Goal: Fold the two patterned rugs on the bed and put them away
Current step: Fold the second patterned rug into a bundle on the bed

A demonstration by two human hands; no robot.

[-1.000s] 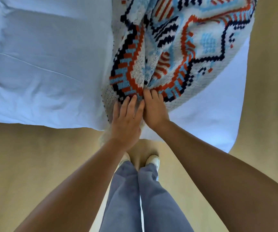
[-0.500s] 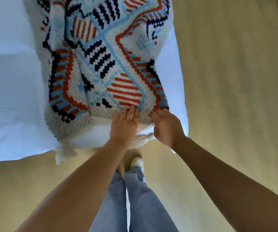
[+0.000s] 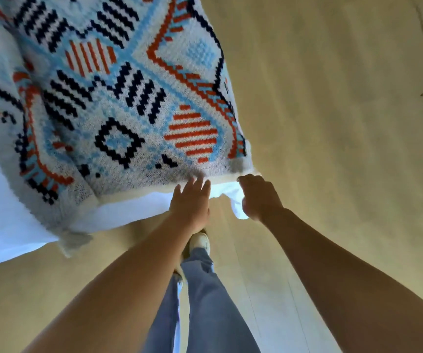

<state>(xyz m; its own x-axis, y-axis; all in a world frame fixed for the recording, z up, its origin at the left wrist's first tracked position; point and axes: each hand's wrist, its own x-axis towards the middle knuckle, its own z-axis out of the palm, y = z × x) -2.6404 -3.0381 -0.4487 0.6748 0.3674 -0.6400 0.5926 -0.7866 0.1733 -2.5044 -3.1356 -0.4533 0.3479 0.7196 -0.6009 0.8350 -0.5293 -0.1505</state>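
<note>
Patterned rug [image 3: 129,110] spread over the bed [image 3: 6,225], hem at the bed's near corner. Left hand [image 3: 191,202], fingers straight and apart, touches the hem; right hand [image 3: 258,197], fingers curled at the bed's corner, grip unclear. Likely risk: sheet [image 3: 224,191] lifted with the rug, should curled fingers catch both

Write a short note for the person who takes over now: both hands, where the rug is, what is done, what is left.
Left hand: open, straight fingertips on the near edge of the patterned rug.
Right hand: fingers curled at the rug's near right corner; a grip cannot be confirmed.
Rug: lies on the white-sheeted bed, near its corner. Second rug not in view.
Done: this rug is not yet put away.
Left: fold this rug, fold the other, store both.
</note>
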